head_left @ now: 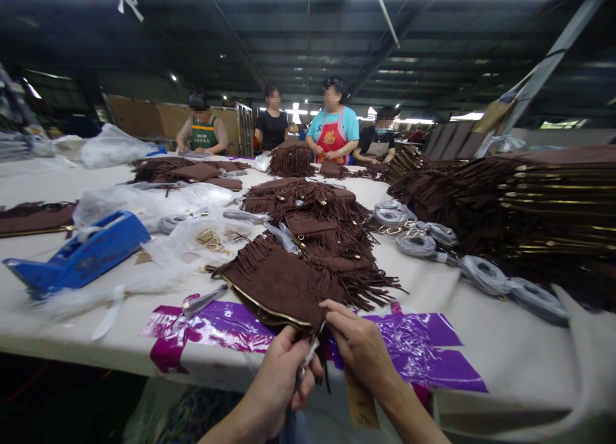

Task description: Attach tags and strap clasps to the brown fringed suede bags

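Observation:
A brown fringed bag (283,280) lies at the table's front edge, its gold zipper (269,310) partly open and facing me. My left hand (283,370) is closed around a narrow strap wrapped in shiny clear plastic (310,354), just below the zipper's right end. Grey plastic hangs under that hand. At the bag's right corner, my right hand (359,341) pinches the edge between thumb and fingers. A tan paper tag (360,402) dangles below my right hand. The small fitting between my fingertips is too fine to make out.
Purple tape (418,348) covers the table edge. To the left stands a blue tape dispenser (91,248) beside clear plastic bags (149,206). More fringed bags (317,219) lie behind, with stacked ones (558,200) and plastic-wrapped coiled straps (484,274) rightward. Several people work across the table.

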Available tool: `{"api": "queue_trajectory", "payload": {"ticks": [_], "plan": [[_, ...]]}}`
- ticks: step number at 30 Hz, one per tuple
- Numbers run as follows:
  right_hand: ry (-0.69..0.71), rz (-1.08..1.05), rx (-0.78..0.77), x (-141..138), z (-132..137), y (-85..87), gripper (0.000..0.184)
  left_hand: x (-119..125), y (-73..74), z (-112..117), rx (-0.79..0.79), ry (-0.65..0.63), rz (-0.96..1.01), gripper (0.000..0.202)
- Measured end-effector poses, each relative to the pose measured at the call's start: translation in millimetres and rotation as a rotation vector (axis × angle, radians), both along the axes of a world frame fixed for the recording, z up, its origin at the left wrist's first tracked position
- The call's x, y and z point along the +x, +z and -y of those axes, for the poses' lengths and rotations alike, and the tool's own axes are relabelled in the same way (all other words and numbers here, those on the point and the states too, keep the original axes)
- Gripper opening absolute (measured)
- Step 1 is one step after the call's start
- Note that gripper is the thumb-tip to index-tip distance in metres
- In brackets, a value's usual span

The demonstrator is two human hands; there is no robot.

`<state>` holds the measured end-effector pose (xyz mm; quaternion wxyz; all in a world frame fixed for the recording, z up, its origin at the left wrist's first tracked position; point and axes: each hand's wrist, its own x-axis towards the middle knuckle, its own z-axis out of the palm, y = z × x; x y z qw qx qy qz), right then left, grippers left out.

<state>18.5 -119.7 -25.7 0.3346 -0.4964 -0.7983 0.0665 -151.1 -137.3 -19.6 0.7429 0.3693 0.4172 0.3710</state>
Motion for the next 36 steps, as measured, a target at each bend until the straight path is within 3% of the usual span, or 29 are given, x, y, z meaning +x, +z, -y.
{"api": "queue_trajectory", "payload": {"ticks": [7,14,20,26,36], "plan": [[-0.006,0.018,-0.012,0.7,-4.8,1.1,0.027,-9.8,10.7,-5.0,-0.042,-0.027,-0.074,0.017],[0.016,0.004,-0.026,-2.6,-7.3,3.2,0.026,-7.1,6.7,-3.9,-0.008,-0.036,-0.07,0.04],[-0.068,-0.018,-0.07,7.7,19.3,21.7,0.023,-7.5,12.5,-8.2,-0.032,-0.133,-0.159,0.019],[-0.06,-0.124,-0.248,12.5,53.8,29.3,0.033,-4.7,21.5,-14.4,0.11,-0.13,-0.172,0.016],[-0.163,-0.048,-0.222,0.6,63.5,28.5,0.04,3.7,21.4,-12.6,0.132,-0.141,-0.151,0.02]]}}
